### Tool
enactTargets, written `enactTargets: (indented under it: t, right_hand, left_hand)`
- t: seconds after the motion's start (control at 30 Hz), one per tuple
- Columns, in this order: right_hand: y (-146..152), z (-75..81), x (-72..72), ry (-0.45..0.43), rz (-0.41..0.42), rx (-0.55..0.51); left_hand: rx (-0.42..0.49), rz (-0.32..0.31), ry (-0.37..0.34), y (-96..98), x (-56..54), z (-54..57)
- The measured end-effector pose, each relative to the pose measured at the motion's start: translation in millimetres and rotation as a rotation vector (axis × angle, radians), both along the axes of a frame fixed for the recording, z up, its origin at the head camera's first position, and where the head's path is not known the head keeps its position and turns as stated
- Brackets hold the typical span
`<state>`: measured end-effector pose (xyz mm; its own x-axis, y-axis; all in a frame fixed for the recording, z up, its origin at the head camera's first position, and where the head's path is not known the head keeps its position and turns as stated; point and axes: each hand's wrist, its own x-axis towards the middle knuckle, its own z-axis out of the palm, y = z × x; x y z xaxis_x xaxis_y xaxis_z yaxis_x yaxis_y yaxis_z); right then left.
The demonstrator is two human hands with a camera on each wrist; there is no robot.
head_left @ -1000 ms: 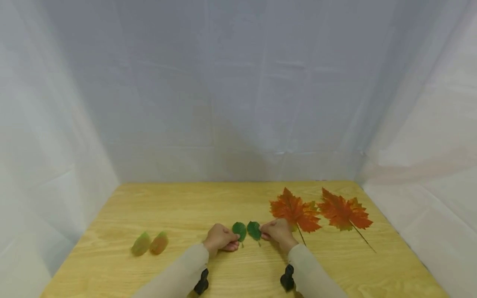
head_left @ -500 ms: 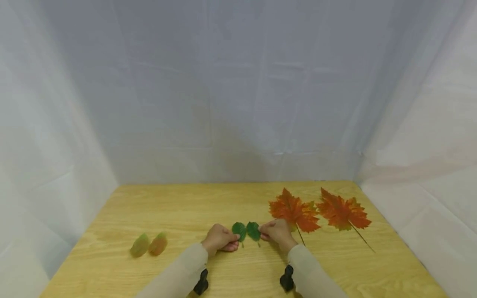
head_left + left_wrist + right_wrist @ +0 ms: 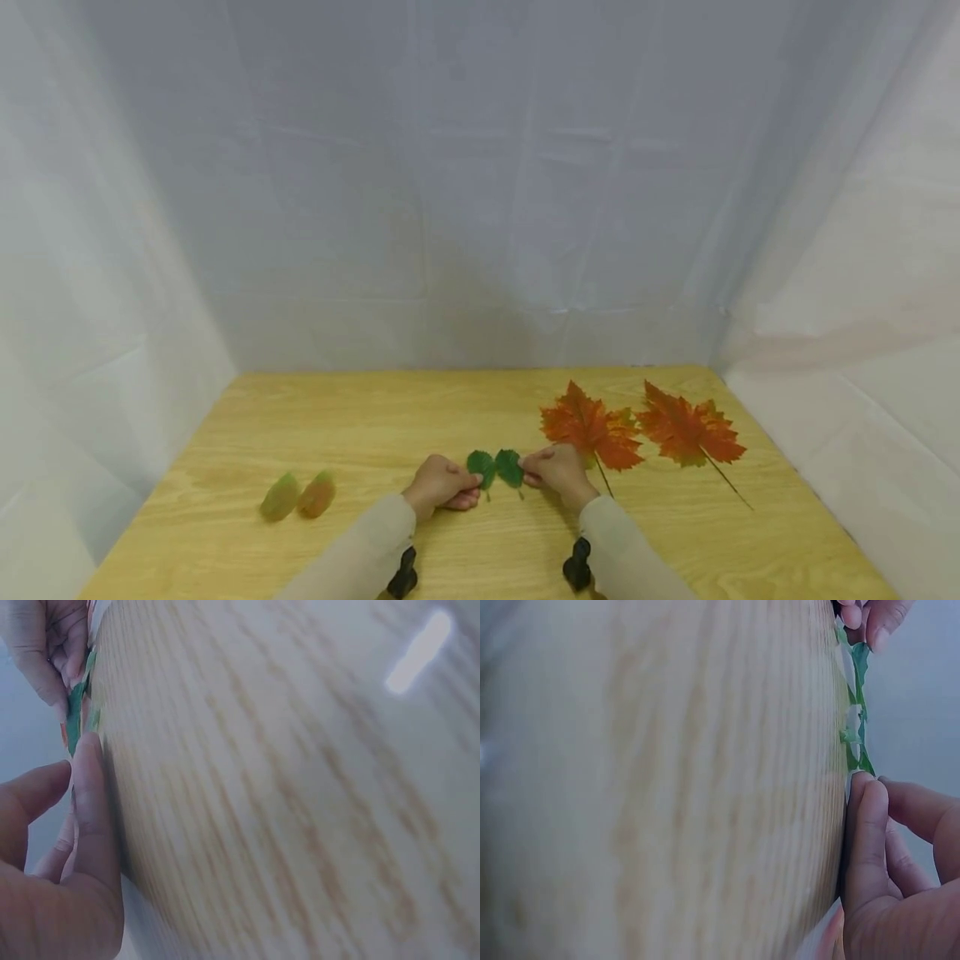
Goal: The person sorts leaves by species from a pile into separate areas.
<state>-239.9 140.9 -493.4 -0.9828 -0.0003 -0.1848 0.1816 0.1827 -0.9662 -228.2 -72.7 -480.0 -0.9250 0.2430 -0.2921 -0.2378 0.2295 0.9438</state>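
Observation:
Two small green leaves lie side by side at the middle of the table, their inner edges close together and short stems pointing toward me. My left hand [image 3: 444, 485] pinches the outer edge of the left green leaf [image 3: 482, 467] between thumb and fingers. On the other side, my right hand [image 3: 558, 473] pinches the outer edge of the right green leaf [image 3: 509, 468]. Seen side-on in the right wrist view, the green leaves [image 3: 861, 671] stand close to the wood surface between both hands' fingertips. Parts of both leaves are hidden under the thumbs.
Two orange-red maple leaves with long dark stems, a nearer one [image 3: 588, 427] and a farther-right one [image 3: 692, 425], lie on the wooden table [image 3: 360, 417]. To the left rest a yellow-green leaf [image 3: 281, 497] and a reddish-brown leaf [image 3: 317, 495]. Pale sheeting [image 3: 480, 208] surrounds the table.
The right green leaf has shifted slightly left, narrowing the gap to the left one. Both hands keep their pinch; the other leaves stay as they were.

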Motion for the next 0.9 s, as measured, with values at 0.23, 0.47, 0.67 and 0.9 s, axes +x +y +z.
enactTargets:
  t: [0.23, 0.47, 0.67, 0.9]
  right_hand:
    - [1.9, -2.1, -2.9, 0.001, 0.02, -0.01]
    - [1.5, -2.6, -3.1, -0.012, 0.017, -0.018]
    - [1.0, -2.6, -3.0, -0.013, 0.008, -0.022]
    - [9.0, -2.7, -2.6, 0.001, 0.051, -0.048]
  left_hand:
    - [0.003, 0.004, -0.011, -1.3, -1.4, -0.3]
    - [-0.019, 0.012, 0.001, -1.1, -0.1, 0.7]
    - [-0.029, 0.017, 0.007, -0.5, 0.0, 0.8]
    - [-0.027, -0.041, 0.017, -4.4, -2.8, 3.4]
